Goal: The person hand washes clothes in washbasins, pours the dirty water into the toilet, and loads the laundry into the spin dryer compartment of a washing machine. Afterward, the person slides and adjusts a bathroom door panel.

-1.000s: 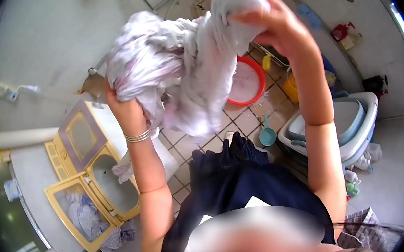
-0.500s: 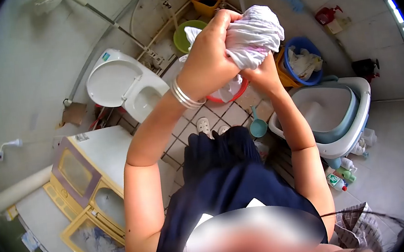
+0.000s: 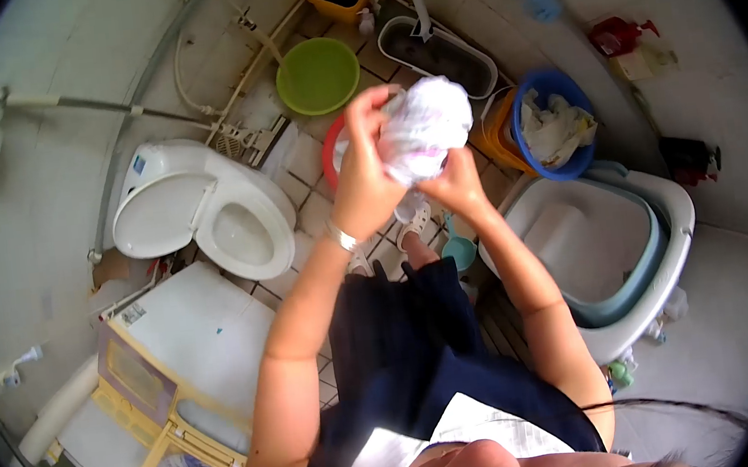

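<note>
A bunched white cloth (image 3: 428,126) with faint pink-purple patches is held up in front of me, above the floor. My left hand (image 3: 365,166) wraps round its left side, with the fingers curled at the top. At the lower right, my right hand (image 3: 456,185) grips the cloth from below. Motion blurs the cloth, so what kind of piece it is cannot be made out. Partly hidden behind my left hand is a red basin (image 3: 329,154) with some white cloth in it.
A toilet (image 3: 247,238) with raised lid and a twin-tub washing machine (image 3: 201,320) stand left. A green basin (image 3: 318,75) and a grey mop bucket (image 3: 443,62) lie ahead. Rightward are a blue basin (image 3: 528,140) of cloths, a baby bathtub (image 3: 677,211) and a teal dipper (image 3: 459,252).
Both hands have come lower and nearer to my body with the cloth, and my left fingers have loosened somewhat. The view has shifted, showing more of the green basin and the mop bucket.
</note>
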{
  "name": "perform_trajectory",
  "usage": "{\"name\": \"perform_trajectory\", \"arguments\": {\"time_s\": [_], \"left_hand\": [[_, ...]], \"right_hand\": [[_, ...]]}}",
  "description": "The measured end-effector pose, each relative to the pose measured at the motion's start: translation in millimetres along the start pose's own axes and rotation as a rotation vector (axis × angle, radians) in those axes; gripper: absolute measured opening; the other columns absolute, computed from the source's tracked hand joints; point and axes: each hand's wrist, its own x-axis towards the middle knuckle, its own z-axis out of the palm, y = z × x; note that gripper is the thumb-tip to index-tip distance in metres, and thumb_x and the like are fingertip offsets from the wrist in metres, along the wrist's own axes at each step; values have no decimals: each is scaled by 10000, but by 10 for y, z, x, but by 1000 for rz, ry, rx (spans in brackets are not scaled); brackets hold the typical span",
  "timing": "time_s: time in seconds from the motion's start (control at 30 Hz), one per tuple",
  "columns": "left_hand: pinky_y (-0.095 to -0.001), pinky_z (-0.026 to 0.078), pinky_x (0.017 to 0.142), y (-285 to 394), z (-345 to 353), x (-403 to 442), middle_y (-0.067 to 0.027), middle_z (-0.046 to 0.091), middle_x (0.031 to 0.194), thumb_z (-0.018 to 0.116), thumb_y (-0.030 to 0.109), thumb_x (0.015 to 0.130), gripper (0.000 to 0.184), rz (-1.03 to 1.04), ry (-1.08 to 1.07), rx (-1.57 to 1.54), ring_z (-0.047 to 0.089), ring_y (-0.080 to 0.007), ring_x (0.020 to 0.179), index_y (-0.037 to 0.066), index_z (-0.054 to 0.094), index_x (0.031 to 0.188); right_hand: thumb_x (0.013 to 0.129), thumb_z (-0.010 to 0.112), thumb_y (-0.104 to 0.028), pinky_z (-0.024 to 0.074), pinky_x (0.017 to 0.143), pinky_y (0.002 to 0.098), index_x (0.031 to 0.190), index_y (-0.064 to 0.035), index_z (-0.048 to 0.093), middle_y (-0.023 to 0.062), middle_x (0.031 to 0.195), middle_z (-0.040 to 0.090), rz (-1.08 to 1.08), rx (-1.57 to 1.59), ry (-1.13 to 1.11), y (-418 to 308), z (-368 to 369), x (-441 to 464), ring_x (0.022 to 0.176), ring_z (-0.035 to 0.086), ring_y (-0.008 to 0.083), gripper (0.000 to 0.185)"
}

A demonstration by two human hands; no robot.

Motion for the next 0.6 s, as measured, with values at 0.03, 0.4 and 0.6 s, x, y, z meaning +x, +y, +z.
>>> {"name": "perform_trajectory", "arguments": {"time_s": [0.03,0.4,0.6], "left_hand": [[-335,484,862,-312,108,30,-130,584,1104,746,69,765,634,-14,37,24,597,-225,996,58,392,1291],[-415,510,801,-6397,251,-668,-256,650,1048,565,208,850,395,-952,-365,347,643,-377,960,-82,593,1117],[-546,157,1139,-8307,466,-1080,-221,210,1525,601,458,849,790,-454,-132,1317,189,-401,1411,83,293,1472]], "right_hand": [[597,800,-129,484,890,364,1173,12,564,149,1110,634,-32,-39,61,317,11,80,1040,613,259,638],[778,750,-247,503,705,376,930,-14,632,113,786,660,360,-401,22,5531,898,734,743,631,324,302],[792,701,-397,324,1020,616,1418,-215,399,151,1543,205,227,-965,159,7090,1848,1044,1390,239,389,719]]}}
